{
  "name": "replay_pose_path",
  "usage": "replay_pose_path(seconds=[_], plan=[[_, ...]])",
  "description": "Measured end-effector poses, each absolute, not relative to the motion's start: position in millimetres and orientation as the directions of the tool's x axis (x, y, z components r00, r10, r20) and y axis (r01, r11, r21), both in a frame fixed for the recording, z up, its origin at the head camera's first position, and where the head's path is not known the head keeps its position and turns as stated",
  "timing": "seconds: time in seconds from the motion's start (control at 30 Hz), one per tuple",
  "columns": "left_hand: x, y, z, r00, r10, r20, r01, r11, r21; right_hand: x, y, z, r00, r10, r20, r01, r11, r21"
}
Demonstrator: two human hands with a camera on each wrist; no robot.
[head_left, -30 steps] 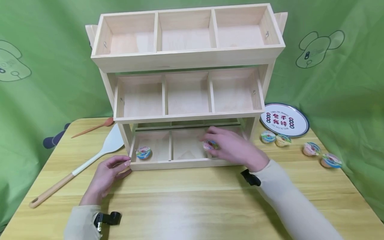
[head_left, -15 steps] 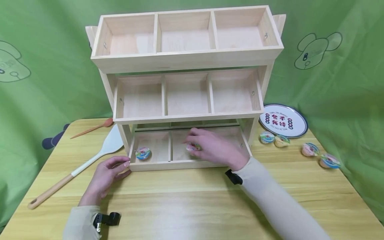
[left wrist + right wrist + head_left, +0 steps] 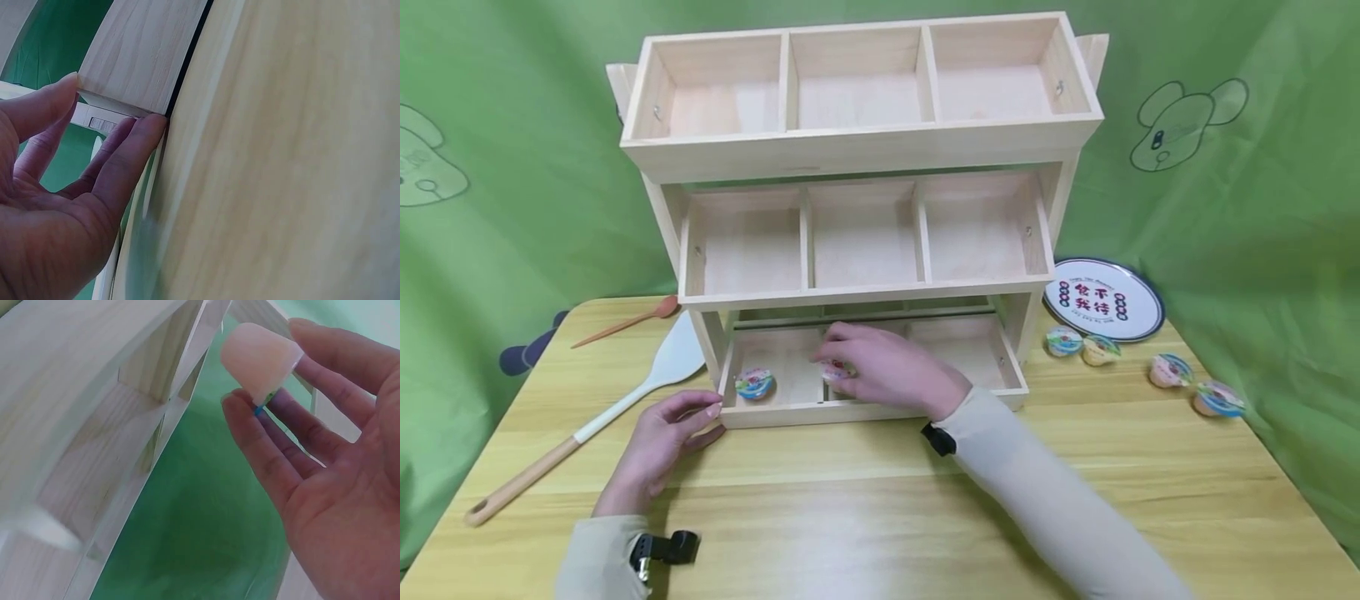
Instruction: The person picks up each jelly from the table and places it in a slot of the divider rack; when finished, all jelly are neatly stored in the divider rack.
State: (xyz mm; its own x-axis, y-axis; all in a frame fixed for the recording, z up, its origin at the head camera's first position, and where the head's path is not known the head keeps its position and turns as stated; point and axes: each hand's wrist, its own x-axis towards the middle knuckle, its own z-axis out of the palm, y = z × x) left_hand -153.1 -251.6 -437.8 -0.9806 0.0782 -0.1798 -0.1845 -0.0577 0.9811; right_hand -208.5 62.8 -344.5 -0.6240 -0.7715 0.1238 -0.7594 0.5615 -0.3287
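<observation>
My right hand [image 3: 895, 371] pinches a small jelly cup [image 3: 837, 369] by its rim, over the divider between the left and middle compartments of the bottom wooden tray [image 3: 925, 406]. In the right wrist view the held jelly cup [image 3: 259, 359] shows its pale pink body, with the lid edge turned toward the fingers. Another jelly cup [image 3: 754, 383], with a blue and pink lid, sits in the left compartment. My left hand [image 3: 655, 446] grips the tray's front left corner, its thumb at the upper edge and fingertips at the lower one in the left wrist view.
Two more wooden trays, the middle tray [image 3: 865, 293] and the top tray [image 3: 865, 150], rise above on the rack. At right are several jelly cups [image 3: 1170, 371] and an oval plate [image 3: 1093, 300]. A white spatula [image 3: 625, 404] and a small wooden spoon [image 3: 632, 321] lie at left.
My right hand has moved left with the jelly cup, from the right divider across the middle compartment to the left divider. My left hand stays at the tray corner.
</observation>
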Motion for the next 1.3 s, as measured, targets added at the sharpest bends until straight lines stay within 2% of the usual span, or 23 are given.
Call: replay_pose_path(seconds=[0.47,0.73,1.13,1.3], plan=[[-154,-252,-434,-0.980,0.087,-0.177,-0.184,-0.079,0.980,-215,23,-354,-0.587,-0.804,0.095,-0.785,0.535,-0.314],[-153,-253,-435,-0.980,0.082,-0.182,-0.188,-0.071,0.980,-220,7,-369,-0.621,-0.783,0.042,-0.745,0.573,-0.342],[-154,-252,-439,-0.981,0.086,-0.173,-0.181,-0.099,0.978,-221,-2,-382,-0.616,-0.788,0.021,-0.763,0.589,-0.266],[-154,-252,-439,-0.981,0.085,-0.172,-0.180,-0.094,0.979,-225,-3,-387,-0.618,-0.786,0.026,-0.750,0.579,-0.319]])
